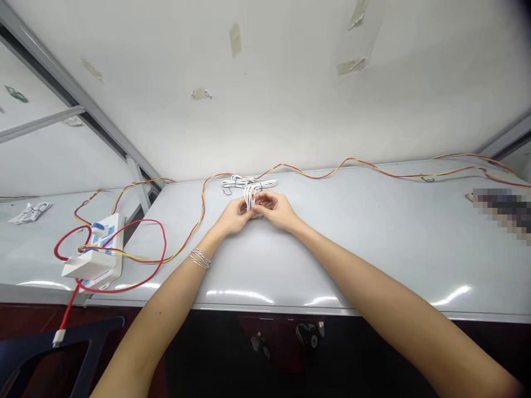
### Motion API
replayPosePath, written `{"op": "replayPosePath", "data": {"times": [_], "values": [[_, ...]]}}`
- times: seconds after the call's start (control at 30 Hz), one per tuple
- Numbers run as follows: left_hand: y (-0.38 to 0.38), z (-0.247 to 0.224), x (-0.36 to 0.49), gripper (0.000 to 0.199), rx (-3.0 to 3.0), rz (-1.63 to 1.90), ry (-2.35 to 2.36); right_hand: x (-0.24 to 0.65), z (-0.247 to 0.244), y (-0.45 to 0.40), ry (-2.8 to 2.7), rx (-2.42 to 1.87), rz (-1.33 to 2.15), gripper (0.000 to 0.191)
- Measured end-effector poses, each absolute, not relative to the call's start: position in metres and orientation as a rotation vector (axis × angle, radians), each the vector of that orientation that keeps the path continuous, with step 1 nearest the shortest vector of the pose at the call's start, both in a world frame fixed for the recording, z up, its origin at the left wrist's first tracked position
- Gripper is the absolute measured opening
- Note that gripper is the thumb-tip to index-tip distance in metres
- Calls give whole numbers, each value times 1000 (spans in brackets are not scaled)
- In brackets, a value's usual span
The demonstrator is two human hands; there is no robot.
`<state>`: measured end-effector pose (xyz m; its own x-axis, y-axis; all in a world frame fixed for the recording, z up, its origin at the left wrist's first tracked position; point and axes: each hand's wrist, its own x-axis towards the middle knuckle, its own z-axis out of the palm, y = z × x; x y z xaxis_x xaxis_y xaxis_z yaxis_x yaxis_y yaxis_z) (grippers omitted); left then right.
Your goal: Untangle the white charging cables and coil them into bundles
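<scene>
Near the back of the grey tabletop (332,237), my left hand (234,216) and my right hand (276,210) meet around a coiled white cable (249,194). The fingers of both hands are closed on the coil, and its loops stand up between them. A small reddish spot shows by my right fingertips, too small to make out. Just behind my hands lie more bundled white cables (236,181), bound with a dark tie. A silvery bracelet (199,258) circles my left wrist.
At left, a white power strip (118,232) carries a white adapter (89,265) and a looping red cable (165,243). A twisted red-yellow wire (315,177) runs along the back wall. Another white cable bundle (31,213) lies far left; a pixelated object (504,210) lies right.
</scene>
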<state>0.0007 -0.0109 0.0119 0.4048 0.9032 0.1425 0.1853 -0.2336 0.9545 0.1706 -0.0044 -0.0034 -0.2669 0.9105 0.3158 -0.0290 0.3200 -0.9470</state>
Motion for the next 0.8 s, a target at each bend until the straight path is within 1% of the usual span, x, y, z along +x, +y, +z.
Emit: {"op": "replayPosePath", "data": {"times": [0.23, 0.37, 0.57, 0.8], "values": [[-11, 12, 1, 49, 1674, 918, 979, 171, -4, -4, -1570, -847, 1121, 27], [-11, 12, 1, 45, 1671, 915, 985, 171, -6, -3, -1587, -836, 1110, 25], [-11, 13, 1, 40, 1672, 910, 996, 170, -8, -3, -1581, -812, 1140, 29], [-12, 13, 1, 34, 1668, 905, 1008, 170, -8, -3, -1582, -819, 1147, 26]]}}
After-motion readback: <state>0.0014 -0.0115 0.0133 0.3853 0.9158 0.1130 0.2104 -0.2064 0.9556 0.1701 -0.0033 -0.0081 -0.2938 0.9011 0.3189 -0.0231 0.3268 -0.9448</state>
